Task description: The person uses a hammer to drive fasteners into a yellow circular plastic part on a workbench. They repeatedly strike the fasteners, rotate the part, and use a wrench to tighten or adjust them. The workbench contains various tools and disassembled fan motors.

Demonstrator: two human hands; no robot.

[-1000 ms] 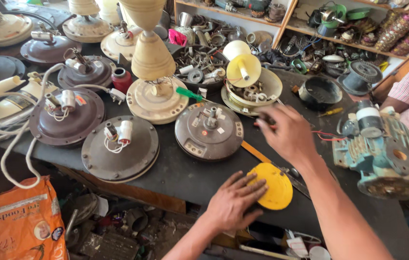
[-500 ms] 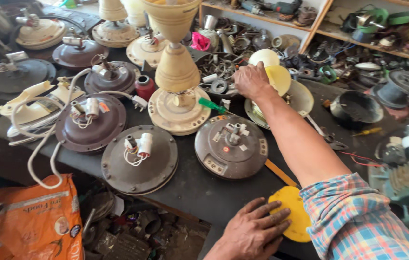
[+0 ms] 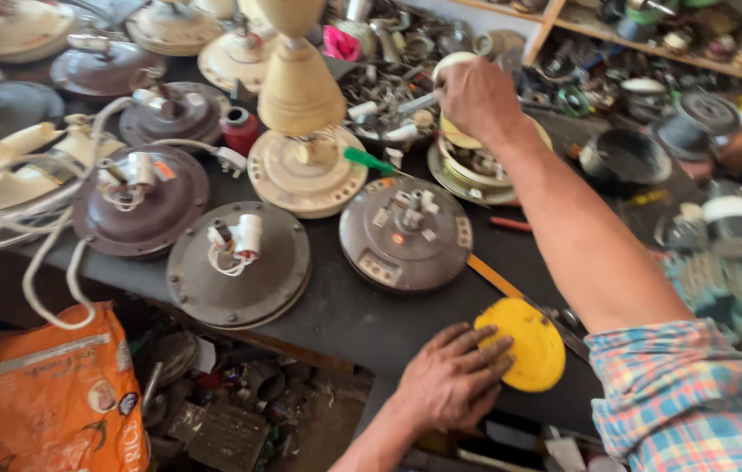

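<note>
Reaching to the far side of the dark workbench (image 3: 345, 315), the right hand (image 3: 476, 98) is curled over a cream bowl-shaped fan part (image 3: 476, 162) that holds smaller pieces; its fingers are bent down among them, though what they grip, if anything, cannot be told. The left hand (image 3: 454, 378) lies flat and spread at the near edge of the bench, fingertips resting on a yellow disc (image 3: 524, 343). Just left of the right forearm sits a brown fan motor housing (image 3: 406, 232), and a second brown housing with a white capacitor (image 3: 238, 262) lies further left. A cream fan motor with a tall cone cover (image 3: 301, 131) stands behind them. An orange bag (image 3: 48, 393) sits below at near left.
</note>
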